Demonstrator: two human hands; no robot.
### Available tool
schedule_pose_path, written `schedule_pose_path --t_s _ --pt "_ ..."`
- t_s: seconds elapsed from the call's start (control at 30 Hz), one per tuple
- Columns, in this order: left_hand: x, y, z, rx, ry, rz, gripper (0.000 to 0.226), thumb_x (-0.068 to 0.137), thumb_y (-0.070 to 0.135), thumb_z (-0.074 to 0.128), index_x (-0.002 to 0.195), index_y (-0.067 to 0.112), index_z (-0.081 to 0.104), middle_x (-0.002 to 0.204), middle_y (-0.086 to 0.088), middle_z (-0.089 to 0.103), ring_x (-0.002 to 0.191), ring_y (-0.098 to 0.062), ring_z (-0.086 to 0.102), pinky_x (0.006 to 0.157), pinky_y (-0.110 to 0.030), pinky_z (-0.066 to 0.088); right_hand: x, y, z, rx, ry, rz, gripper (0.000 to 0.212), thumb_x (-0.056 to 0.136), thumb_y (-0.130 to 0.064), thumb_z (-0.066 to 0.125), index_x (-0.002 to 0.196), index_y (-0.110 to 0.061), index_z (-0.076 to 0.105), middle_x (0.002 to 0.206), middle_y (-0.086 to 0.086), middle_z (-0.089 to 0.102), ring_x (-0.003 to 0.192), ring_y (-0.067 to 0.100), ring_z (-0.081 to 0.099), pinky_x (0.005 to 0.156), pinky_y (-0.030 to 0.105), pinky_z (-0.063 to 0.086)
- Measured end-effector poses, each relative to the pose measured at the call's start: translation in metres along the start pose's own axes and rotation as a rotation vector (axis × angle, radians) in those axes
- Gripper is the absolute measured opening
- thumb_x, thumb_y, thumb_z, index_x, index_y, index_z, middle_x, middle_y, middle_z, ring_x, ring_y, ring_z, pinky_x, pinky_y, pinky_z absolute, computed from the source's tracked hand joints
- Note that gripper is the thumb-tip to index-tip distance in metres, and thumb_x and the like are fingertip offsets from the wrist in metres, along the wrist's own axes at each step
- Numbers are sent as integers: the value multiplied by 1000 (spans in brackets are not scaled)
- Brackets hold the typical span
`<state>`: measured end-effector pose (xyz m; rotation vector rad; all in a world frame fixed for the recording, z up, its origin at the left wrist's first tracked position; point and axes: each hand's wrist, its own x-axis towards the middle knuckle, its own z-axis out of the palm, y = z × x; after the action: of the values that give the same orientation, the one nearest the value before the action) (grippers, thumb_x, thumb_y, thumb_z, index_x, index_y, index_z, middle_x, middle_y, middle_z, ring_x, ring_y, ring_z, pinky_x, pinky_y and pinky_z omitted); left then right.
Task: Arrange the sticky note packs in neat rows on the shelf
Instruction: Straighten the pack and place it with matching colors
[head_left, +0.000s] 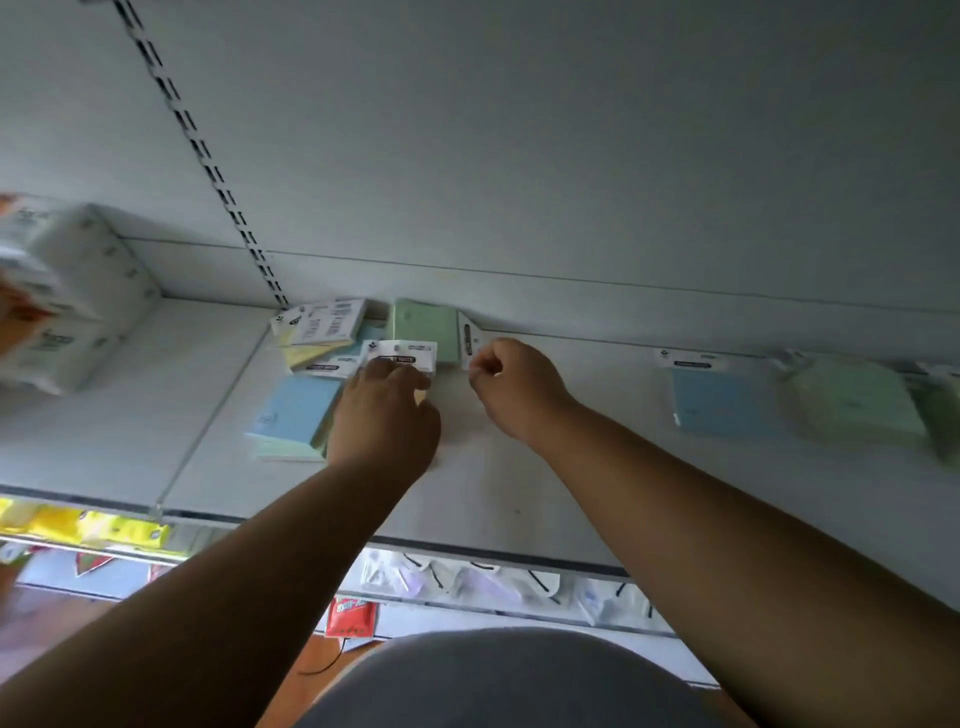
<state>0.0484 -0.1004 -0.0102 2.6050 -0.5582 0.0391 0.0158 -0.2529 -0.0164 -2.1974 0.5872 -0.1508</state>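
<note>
Seen from a head-worn camera: two bare forearms reaching onto a white metal shelf (519, 483) backed by a pale grey panel with a slotted upright rail (208, 161).

Left hand (384, 415), fingers curled down, gripping the white header card of a yellow sticky note pack (402, 358) lying flat on the shelf; most of the pad hidden beneath the hand.

Right hand (514, 389), closed into a loose fist, pinching the white header tab of a pale green sticky note pack (423, 327) set against the back panel, just beside the left hand's pack.

Left of both hands, a loose cluster: a yellow sticky note pack with a barcode label (324, 327) tilted atop others near the foot of the rail, and a light blue sticky note pack (293, 410) resting on a pale green pad nearer the shelf edge.

Well apart on the right, a second light blue sticky note pack (719, 400) lying flat, with a blurred green sticky note pack (852, 400) touching or overlapping its right side.

At far left, blurred white-and-orange wrapped paper packages (62, 296) stacked on the same shelf.

On lower shelves, yellow packets (93, 525) at left, clear bagged items (467, 577) in the middle, and a small red packet (350, 616) hanging below. Wooden floor partly visible underneath.
</note>
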Motion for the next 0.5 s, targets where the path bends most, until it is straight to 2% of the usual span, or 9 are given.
schedule_pose_path --t_s 0.1,0.2,0.27,0.33,0.4,0.5 --pt "7 -31 -10 100 -44 -72 33 83 23 57 114 17 63 121 -10 59 111 -32 48 92 -38 41 6 -21 32 251 -107 209 13 84 -16 55 81 -10 66 91 18 70 87 36 68 80 44 56" --pt "8 -44 -11 71 -76 -40 32 85 21 55 116 16 62 118 -10 62 111 -31 48 91 -37 41 11 -34 54 408 -81 344 8 78 -15 67 80 -8 68 92 21 70 87 36 68 70 39 52" --pt "8 -47 -11 2 -92 6 34 84 19 55 117 16 61 118 -10 63 111 -31 50 92 -37 41 14 -41 59 493 0 420 23 73 -14 74 94 -6 70 97 17 71 88 33 69 71 35 55" --pt "7 -48 -13 -49 -94 81 35 83 17 57 117 16 62 119 -10 63 110 -32 51 93 -38 44 14 -44 55 562 31 424 26 74 -11 74 98 -3 69 100 18 72 87 32 70 76 41 58" --pt "4 -48 -14 -119 -38 123 34 81 15 61 115 19 63 121 -8 61 107 -32 53 91 -40 46 11 -42 42 617 7 371 10 79 -8 72 89 -7 67 95 17 72 80 29 68 69 39 56" --pt "0 -36 -14 -285 -12 77 30 82 15 64 107 30 63 105 4 63 88 -16 61 79 -32 52 0 -26 8 687 -2 333 8 84 -5 68 82 -13 65 86 11 70 75 25 64 66 35 51"
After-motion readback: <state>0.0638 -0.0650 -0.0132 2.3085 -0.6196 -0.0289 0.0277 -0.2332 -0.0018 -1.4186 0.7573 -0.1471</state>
